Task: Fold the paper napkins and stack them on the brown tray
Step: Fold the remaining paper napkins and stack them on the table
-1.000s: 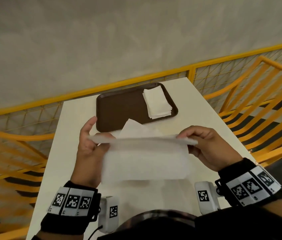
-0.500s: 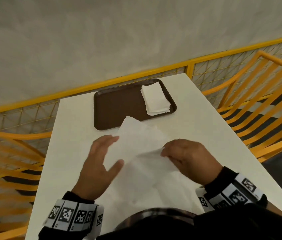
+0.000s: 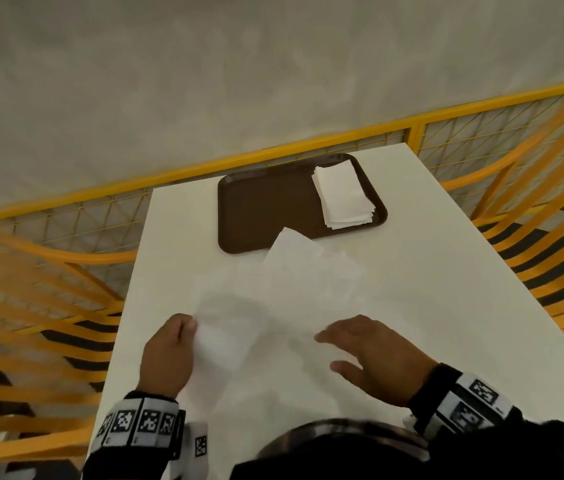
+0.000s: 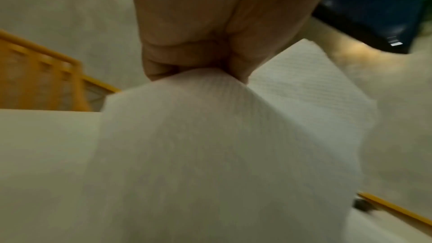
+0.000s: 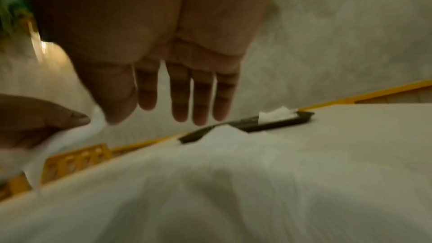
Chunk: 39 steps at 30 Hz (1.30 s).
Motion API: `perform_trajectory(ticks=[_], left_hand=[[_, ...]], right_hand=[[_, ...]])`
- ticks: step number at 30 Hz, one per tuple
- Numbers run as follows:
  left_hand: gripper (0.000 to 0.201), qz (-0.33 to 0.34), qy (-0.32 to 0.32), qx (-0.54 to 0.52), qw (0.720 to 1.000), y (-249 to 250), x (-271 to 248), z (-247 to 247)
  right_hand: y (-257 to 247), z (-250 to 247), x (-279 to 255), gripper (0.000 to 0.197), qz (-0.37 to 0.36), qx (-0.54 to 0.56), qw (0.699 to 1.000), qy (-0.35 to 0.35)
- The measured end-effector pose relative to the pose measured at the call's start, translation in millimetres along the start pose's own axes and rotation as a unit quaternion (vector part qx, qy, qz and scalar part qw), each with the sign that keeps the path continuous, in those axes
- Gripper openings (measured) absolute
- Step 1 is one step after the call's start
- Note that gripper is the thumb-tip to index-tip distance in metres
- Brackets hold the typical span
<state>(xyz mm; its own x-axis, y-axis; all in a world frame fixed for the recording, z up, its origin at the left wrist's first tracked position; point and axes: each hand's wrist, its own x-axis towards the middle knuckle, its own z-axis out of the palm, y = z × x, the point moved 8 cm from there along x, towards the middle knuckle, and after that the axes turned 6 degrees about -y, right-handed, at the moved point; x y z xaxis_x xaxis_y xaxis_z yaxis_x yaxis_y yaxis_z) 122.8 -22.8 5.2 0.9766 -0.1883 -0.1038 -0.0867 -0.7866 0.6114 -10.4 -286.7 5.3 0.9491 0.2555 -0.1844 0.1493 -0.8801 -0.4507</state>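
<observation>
A brown tray point(image 3: 266, 206) lies at the far end of the white table, with a stack of folded white napkins point(image 3: 342, 195) on its right side. Loose unfolded napkins point(image 3: 308, 271) lie spread between the tray and me. My left hand point(image 3: 190, 329) pinches the left edge of the top napkin point(image 4: 222, 136), with the fingers point(image 4: 182, 58) curled on it. My right hand point(image 3: 325, 351) hovers flat over the sheet's right part, its fingers point(image 5: 201, 97) straight and holding nothing. The right wrist view also shows the tray point(image 5: 280, 124) and its stack point(image 5: 275, 115).
The white table point(image 3: 429, 271) is narrow, with bare surface on both sides of the napkins. A yellow mesh railing point(image 3: 481, 133) runs along its far edge. Orange slatted chairs point(image 3: 533, 209) stand close at the left and right.
A second ago both hands held a napkin up in front of me. It went down onto the table; now my left hand pinches a sheet's left edge and my right hand has opened.
</observation>
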Motion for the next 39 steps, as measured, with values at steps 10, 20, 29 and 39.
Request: perform_trajectory(ticks=[10, 20, 29, 39], left_hand=[[0.039, -0.321, 0.015, 0.037, 0.946, -135, 26, -22], [0.034, -0.357, 0.032, -0.03, 0.933, -137, 38, -18], [0.06, -0.291, -0.012, 0.225, 0.93, -87, 17, -8], [0.053, -0.244, -0.151, -0.028, 0.957, -44, 10, 91]], right_hand=[[36, 81, -1, 0.087, 0.087, -0.14, 0.953, -0.256], [63, 67, -20, 0.087, 0.145, -0.118, 0.95, -0.25], [71, 65, -25, 0.087, 0.144, -0.118, 0.951, -0.248], [71, 63, -27, 0.087, 0.14, -0.111, 0.955, -0.238]])
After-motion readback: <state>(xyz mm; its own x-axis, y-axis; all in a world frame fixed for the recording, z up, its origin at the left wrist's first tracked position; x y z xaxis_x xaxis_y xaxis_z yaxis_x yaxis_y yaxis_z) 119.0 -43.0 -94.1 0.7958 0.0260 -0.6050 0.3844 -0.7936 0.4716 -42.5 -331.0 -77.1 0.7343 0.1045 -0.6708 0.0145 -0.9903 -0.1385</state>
